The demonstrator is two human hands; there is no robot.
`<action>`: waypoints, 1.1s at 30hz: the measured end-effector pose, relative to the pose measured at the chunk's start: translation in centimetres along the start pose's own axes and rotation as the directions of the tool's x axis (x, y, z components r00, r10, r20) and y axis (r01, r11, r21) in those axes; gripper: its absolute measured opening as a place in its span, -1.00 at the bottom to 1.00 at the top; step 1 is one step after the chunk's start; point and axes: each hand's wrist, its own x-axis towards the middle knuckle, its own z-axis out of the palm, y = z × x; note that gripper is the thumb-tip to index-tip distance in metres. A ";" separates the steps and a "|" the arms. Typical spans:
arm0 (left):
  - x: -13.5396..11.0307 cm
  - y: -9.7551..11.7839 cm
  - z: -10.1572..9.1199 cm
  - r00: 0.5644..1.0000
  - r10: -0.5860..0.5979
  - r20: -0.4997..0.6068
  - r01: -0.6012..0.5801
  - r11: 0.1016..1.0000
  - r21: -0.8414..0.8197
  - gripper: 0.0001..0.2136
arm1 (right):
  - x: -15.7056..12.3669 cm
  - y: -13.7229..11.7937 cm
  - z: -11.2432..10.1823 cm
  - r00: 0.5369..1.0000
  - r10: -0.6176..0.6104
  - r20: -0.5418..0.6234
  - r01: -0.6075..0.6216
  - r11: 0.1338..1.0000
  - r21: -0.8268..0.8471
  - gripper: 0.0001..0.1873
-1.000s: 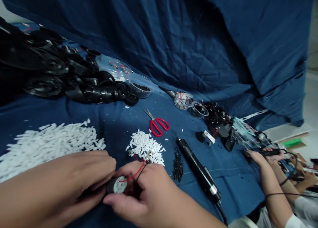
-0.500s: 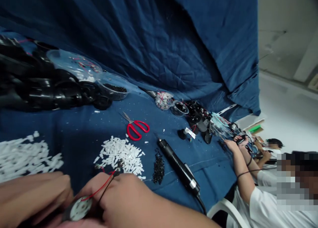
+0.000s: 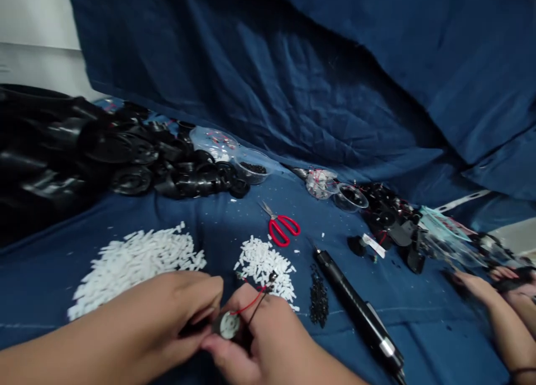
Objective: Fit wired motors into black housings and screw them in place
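Note:
My right hand is closed around a small motor with a pale round end. A red wire and a black wire run from the motor over the back of that hand. My left hand meets it from the side, fingers pinched together against the motor's edge; whatever they grip is hidden. Small white plastic pieces lie behind my hands in a large pile and a smaller pile. Red-handled scissors rest beyond the smaller pile. To the right are black screws and a black electric screwdriver.
Black plastic housings are heaped at the back left. Clear tubs hold dark screws and wired parts. More black parts lie at the back right, near another person's arm. A blue cloth hangs behind.
The view has swung left and levelled, so everything appears shifted right and more black housings show. My hands still hold the motor close together.

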 end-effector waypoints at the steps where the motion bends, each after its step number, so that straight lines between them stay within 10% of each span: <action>1: 0.1 0.4 -0.2 0.999 -0.016 0.037 0.016 1.000 0.001 -0.83 | -0.1 -0.1 0.0 1.000 0.000 -0.004 0.000 1.000 0.013 -0.75; 23: 0.0 3.8 -1.9 0.993 -0.064 0.100 0.067 0.997 -0.027 -0.89 | -0.7 -1.7 -0.2 0.991 0.055 -0.121 -0.051 0.998 0.033 -0.85; 27: -0.4 5.5 -1.2 0.951 -0.283 0.123 0.298 0.744 -0.597 -0.77 | -1.2 -1.1 0.1 0.992 0.002 -0.129 -0.006 0.999 -0.037 -0.91; 33: -0.9 5.6 1.3 0.877 -0.357 0.320 0.467 0.481 -0.742 -0.37 | -1.9 3.1 2.0 0.987 -0.155 0.047 0.162 0.950 -0.266 -0.67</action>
